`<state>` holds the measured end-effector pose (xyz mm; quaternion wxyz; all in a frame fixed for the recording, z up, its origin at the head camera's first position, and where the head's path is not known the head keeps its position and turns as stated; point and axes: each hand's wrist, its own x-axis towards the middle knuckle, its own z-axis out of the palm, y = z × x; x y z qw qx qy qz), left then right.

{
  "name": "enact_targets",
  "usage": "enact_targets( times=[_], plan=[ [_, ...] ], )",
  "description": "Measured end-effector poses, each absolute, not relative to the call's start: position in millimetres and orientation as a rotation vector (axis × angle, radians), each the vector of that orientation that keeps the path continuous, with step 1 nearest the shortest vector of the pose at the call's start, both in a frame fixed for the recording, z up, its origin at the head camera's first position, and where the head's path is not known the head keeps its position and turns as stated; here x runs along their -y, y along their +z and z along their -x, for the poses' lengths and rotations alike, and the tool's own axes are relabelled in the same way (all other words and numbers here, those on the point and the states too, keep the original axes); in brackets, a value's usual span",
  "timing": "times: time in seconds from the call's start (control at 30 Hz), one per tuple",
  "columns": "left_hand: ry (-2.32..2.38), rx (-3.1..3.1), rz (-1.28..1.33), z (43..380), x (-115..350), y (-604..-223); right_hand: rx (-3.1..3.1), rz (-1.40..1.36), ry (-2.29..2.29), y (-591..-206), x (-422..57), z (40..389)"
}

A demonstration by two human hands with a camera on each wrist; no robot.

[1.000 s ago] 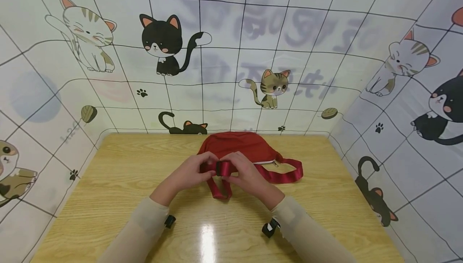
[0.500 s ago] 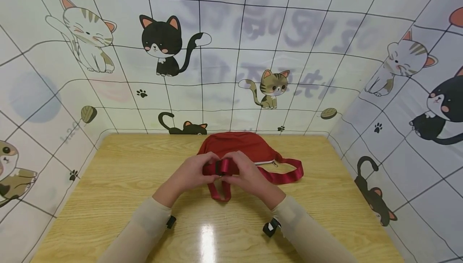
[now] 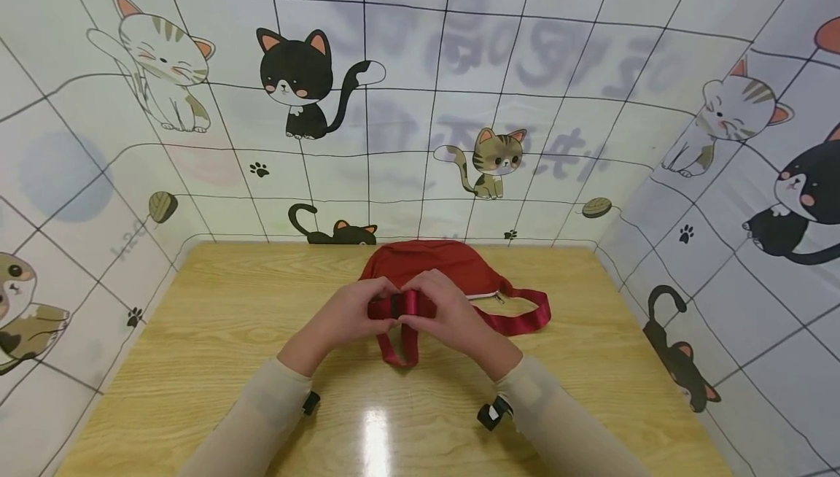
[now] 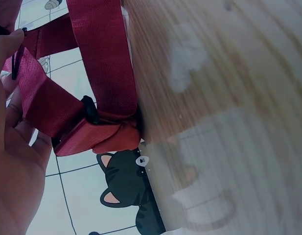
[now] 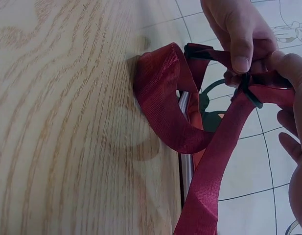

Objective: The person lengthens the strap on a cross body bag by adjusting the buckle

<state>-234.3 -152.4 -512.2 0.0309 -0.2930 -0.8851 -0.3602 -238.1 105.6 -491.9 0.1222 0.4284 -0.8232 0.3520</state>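
A red waist bag (image 3: 426, 262) lies at the back of the table, its white zip facing the front. In front of it my left hand (image 3: 344, 313) and right hand (image 3: 453, 316) are close together, pinching its dark red strap (image 3: 421, 305) on either side of a black slider buckle (image 3: 395, 306). The right wrist view shows the strap threaded through this slider (image 5: 252, 95), with left thumb and fingers gripping the webbing beside it. Below the hands hangs a strap loop (image 3: 399, 357). A second black buckle (image 4: 90, 109) sits near the bag in the left wrist view.
More strap (image 3: 525, 322) curves over the wooden table (image 3: 216, 338) to the bag's right. A cat-printed cloth (image 3: 407, 112) stands behind the table and along both sides. Black camera mounts (image 3: 494, 413) sit at the wrists.
The left hand has shifted slightly right, closer to the right hand. Less of the slider shows between the fingers, and the loop below hangs a little lower. The bag stays put.
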Motion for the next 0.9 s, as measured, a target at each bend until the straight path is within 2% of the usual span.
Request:
enact_targets(
  times=[0.37,0.9],
  plan=[
    [-1.134,2.724,0.864,235,157,-515,2.359,-1.242,1.221,-494,-119,238],
    [-1.106,2.746,0.867,236,157,-513,2.546,-1.175,0.87,-479,-101,235]
  ],
)
